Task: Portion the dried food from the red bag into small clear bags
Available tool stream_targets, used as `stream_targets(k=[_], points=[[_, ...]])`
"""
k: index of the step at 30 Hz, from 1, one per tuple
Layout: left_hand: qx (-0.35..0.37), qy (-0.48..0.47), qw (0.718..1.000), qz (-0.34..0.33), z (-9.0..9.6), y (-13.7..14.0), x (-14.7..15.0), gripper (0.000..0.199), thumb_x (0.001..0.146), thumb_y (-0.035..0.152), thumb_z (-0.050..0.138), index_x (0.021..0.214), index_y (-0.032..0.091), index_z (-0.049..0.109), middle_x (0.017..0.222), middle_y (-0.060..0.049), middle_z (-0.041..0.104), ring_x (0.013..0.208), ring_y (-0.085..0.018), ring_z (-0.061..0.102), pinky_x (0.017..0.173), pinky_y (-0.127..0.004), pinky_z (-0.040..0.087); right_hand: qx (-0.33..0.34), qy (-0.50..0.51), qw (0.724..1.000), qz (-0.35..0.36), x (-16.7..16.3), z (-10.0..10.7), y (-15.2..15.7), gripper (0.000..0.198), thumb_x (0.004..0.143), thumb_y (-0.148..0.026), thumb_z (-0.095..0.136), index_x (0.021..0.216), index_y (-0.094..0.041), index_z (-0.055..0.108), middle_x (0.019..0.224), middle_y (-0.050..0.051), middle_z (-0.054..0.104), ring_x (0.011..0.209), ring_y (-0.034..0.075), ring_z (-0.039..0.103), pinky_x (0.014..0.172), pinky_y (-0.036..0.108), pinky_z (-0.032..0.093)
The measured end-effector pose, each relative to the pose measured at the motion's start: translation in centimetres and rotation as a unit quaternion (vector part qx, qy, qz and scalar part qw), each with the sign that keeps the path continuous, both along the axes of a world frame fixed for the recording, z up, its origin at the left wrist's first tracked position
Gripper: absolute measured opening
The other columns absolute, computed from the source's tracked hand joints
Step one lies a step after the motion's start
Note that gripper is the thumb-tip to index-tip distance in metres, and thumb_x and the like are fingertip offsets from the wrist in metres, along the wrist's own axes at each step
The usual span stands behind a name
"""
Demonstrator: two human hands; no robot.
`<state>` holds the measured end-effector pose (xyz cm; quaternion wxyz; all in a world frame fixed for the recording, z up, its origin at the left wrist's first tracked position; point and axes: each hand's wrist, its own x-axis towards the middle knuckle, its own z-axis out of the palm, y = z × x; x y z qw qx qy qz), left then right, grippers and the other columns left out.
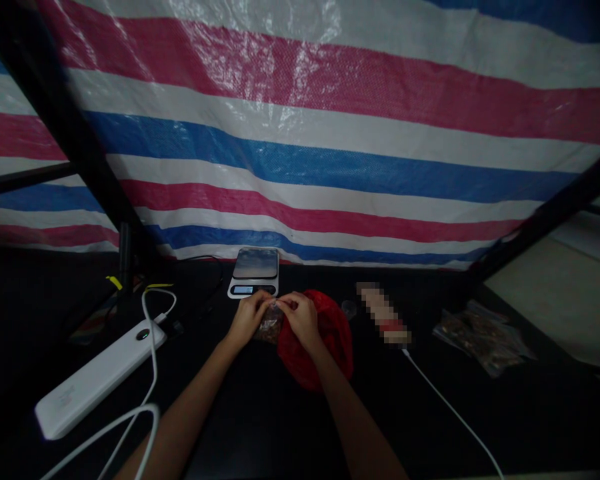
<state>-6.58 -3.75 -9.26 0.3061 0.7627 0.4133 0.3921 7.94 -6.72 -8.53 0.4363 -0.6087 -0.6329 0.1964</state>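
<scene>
Both hands meet at the top edge of a small clear plastic bag [269,327] with brownish contents. My left hand [250,316] pinches the bag's top from the left, and my right hand [300,316] pinches it from the right, fingertips almost touching. Under and beside my right forearm lies a red plastic bag [336,340], its mouth spread; what it holds is too dark to make out. Just beyond the hands stands a white kitchen scale [255,265] with a lit display and a bare metal-looking plate.
On the left lies a white power bank [100,380] with a looping white cable [153,373]. To the right are a blurred-out device [384,313] on a white cord and several filled clear bags [485,333]. A striped plastic sheet [310,127] hangs behind the black table [260,427].
</scene>
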Motion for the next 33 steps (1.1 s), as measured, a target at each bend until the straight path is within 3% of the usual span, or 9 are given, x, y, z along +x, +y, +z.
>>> stream_targets(k=[6, 11, 18, 24, 33], points=[[-0.026, -0.011, 0.999, -0.027, 0.3, 0.3, -0.2, 0.021, 0.08, 0.034, 0.048, 0.08, 0.017, 0.061, 0.076, -0.001, 0.064, 0.071, -0.014, 0.059, 0.065, -0.021, 0.043, -0.012, 0.019, 1.0, 0.0, 0.3, 0.0, -0.1, 0.011, 0.072, -0.03, 0.058, 0.071, -0.024, 0.068, 0.071, 0.0, 0.066, 0.064, 0.014, 0.058, 0.058, 0.022, 0.04], [-0.025, -0.026, 0.999, 0.008, 0.5, 0.5, -0.5, 0.021, 0.08, 0.034, 0.049, 0.078, 0.017, 0.061, 0.074, -0.001, 0.064, 0.067, -0.014, 0.059, 0.063, -0.021, 0.043, -0.023, 0.112, 0.993, 0.024, 0.7, -0.5, 0.4, 0.016, 0.069, -0.036, 0.06, 0.077, -0.023, 0.067, 0.074, 0.0, 0.068, 0.066, 0.014, 0.06, 0.062, 0.024, 0.044], [-0.05, -0.101, 0.993, 0.042, -0.6, 0.9, 0.0, 0.023, 0.075, 0.037, 0.055, 0.078, 0.014, 0.062, 0.073, -0.003, 0.064, 0.069, -0.015, 0.059, 0.063, -0.022, 0.045, -0.034, 0.198, 0.978, 0.046, 1.1, -1.9, 1.4, 0.017, 0.067, -0.033, 0.059, 0.069, -0.016, 0.064, 0.07, 0.004, 0.067, 0.066, 0.016, 0.061, 0.062, 0.025, 0.046], [-0.082, -0.153, 0.984, 0.039, -0.8, 1.0, 0.1, 0.025, 0.072, 0.037, 0.058, 0.077, 0.013, 0.062, 0.073, -0.004, 0.064, 0.066, -0.015, 0.059, 0.061, -0.023, 0.045, -0.036, 0.197, 0.979, 0.048, 1.0, -1.6, 1.2, 0.019, 0.067, -0.034, 0.059, 0.071, -0.015, 0.064, 0.07, 0.004, 0.067, 0.066, 0.017, 0.061, 0.06, 0.026, 0.046], [-0.091, -0.145, 0.985, 0.033, -0.7, 1.0, 0.6, 0.023, 0.074, 0.035, 0.057, 0.078, 0.013, 0.064, 0.074, -0.004, 0.065, 0.068, -0.015, 0.059, 0.063, -0.023, 0.045, -0.03, 0.155, 0.987, 0.032, 1.2, -1.4, 1.2, 0.02, 0.069, -0.034, 0.058, 0.072, -0.016, 0.066, 0.072, 0.004, 0.068, 0.068, 0.018, 0.061, 0.066, 0.028, 0.046]])
